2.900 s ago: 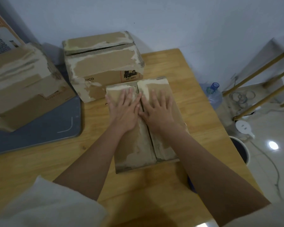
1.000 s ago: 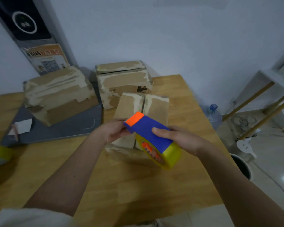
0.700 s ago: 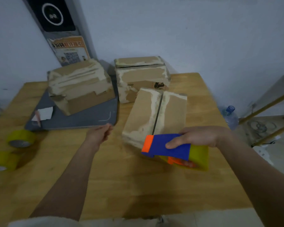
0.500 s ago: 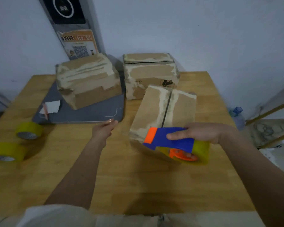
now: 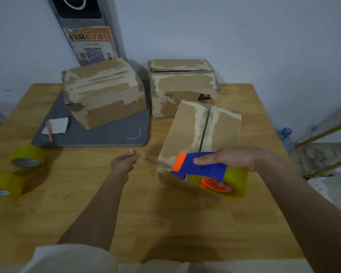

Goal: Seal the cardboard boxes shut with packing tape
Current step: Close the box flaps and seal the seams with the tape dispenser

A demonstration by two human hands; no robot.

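Observation:
A long cardboard box (image 5: 187, 133) lies on the wooden table (image 5: 146, 223), its two top flaps closed with a dark seam down the middle. My right hand (image 5: 232, 157) grips a blue and orange tape dispenser (image 5: 203, 168) loaded with a yellow tape roll, held over the box's near end. My left hand (image 5: 124, 162) hovers left of the box, holding nothing, fingers loosely together. Two more worn boxes stand behind: one at back left (image 5: 104, 93) and one at back centre (image 5: 181, 83).
A grey mat (image 5: 106, 134) lies under the back left box, with a paper scrap (image 5: 57, 125) and a pencil on it. Two spare yellow tape rolls (image 5: 28, 155) (image 5: 4, 184) sit at the table's left edge. A water bottle (image 5: 285, 134) stands on the floor to the right.
Both hands lifted off the box flaps. My right hand now holds the tape dispenser and has lowered it to the box's near end; my left hand let go of it and moved left.

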